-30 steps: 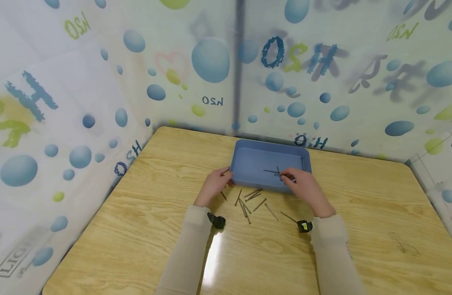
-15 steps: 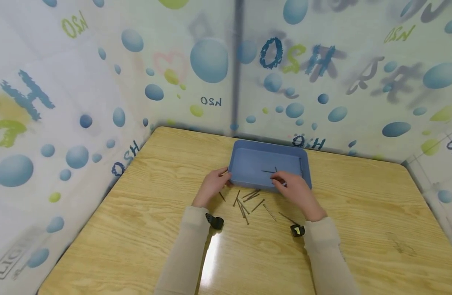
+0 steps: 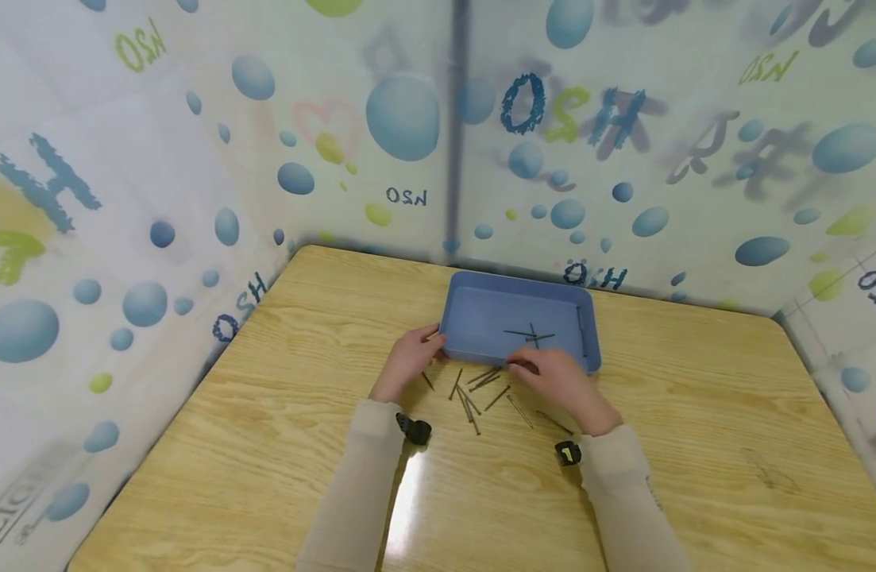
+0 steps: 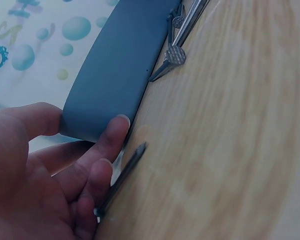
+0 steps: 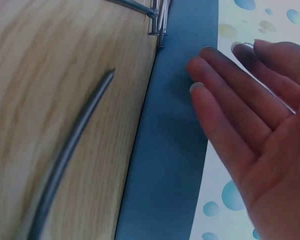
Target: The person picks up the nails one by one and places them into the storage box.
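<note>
A blue tray (image 3: 476,314) lies on the wooden table, with several crossed nails (image 3: 530,334) in it and more along its right wall. My left hand (image 3: 409,357) holds the tray's near left corner, its fingers curled against the wall in the left wrist view. One nail (image 4: 122,180) lies beside those fingers. Over the tray's near edge is my right hand (image 3: 555,385); in the right wrist view its fingers (image 5: 225,95) are loosely extended with nothing between them. Several loose nails (image 3: 469,401) lie on the table in front of the tray.
The wooden table (image 3: 323,318) reaches back to patterned walls (image 3: 409,230). A single nail (image 3: 554,422) lies near the right wrist, which bears a small black camera (image 3: 568,453). Another camera (image 3: 414,430) is on the left wrist.
My right hand has let go of a nail, which now lies with the others in the tray. It has moved left and toward me, to the near edge. The left hand stays at the corner.
</note>
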A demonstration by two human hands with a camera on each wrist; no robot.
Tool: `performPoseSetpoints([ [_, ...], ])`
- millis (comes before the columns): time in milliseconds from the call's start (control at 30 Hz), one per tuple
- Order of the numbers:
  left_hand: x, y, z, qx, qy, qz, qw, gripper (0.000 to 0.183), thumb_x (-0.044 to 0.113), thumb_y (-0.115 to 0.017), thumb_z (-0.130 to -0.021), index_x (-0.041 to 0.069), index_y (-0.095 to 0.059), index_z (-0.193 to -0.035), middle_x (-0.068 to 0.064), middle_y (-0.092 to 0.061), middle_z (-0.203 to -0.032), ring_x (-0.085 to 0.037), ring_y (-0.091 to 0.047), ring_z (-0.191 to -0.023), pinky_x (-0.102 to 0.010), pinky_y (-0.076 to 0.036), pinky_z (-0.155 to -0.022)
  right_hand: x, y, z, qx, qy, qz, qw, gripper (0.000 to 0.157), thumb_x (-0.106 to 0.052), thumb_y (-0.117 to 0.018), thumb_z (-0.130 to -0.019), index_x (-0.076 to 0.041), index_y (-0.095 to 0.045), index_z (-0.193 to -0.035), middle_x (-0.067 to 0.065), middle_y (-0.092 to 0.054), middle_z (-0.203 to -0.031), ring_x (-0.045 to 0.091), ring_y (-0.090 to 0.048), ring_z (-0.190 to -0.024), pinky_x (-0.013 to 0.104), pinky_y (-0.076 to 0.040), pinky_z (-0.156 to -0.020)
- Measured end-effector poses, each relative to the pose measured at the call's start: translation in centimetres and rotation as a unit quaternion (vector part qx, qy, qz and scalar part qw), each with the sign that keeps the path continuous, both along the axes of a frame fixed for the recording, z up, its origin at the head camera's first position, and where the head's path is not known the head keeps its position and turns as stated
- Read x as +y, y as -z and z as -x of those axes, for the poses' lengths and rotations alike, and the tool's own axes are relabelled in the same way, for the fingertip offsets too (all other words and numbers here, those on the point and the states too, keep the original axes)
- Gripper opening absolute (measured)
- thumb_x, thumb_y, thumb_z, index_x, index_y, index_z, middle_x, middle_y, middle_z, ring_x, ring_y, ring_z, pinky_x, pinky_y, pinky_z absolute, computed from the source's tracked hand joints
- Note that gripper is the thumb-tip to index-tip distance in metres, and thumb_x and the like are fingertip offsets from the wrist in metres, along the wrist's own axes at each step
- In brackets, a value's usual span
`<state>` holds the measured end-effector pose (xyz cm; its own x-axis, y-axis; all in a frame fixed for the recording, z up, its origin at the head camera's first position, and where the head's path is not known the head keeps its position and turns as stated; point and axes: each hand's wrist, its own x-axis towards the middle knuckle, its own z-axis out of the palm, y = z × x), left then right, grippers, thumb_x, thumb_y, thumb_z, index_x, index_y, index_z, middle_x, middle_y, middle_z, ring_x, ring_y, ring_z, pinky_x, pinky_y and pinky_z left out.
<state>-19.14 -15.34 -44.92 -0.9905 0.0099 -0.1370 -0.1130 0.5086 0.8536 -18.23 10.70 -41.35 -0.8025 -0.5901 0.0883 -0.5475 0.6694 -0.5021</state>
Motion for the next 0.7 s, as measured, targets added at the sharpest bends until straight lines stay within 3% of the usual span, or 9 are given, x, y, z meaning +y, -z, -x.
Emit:
performPoseSetpoints([
  [300,-0.1,0.0,-0.1,0.000,0.000,0.001,1.0000,0.044,0.037,-0.045,-0.091,0.020,-0.046,-0.132,0.001,-0.066,-0.073,-0.013,-0.058,-0.074,-0.029,-0.044,-0.063,-1.2,0.5,-0.6,-0.028,-0.028,-0.043,0.998,0.023,-0.026,-0.058,-0.087,-0.017,-0.066,-0.107,-0.003,-0.063,-0.102,0.017,-0.058,-0.095,0.038,-0.044,-0.082],
  [700,0.0,-0.2,-0.1,0.002,0.000,0.004,1.0000,0.044,0.037,-0.045,-0.091,0.020,-0.046,-0.132,0.001,-0.067,-0.073,-0.014,-0.058,-0.074,-0.029,-0.044,-0.064,-2.4,0.8,-1.0,-0.037,-0.036,-0.093,0.994,0.028,-0.020,-0.064,-0.082,-0.013,-0.063,-0.109,-0.002,-0.058,-0.100,0.012,-0.055,-0.087,0.032,-0.044,-0.076],
])
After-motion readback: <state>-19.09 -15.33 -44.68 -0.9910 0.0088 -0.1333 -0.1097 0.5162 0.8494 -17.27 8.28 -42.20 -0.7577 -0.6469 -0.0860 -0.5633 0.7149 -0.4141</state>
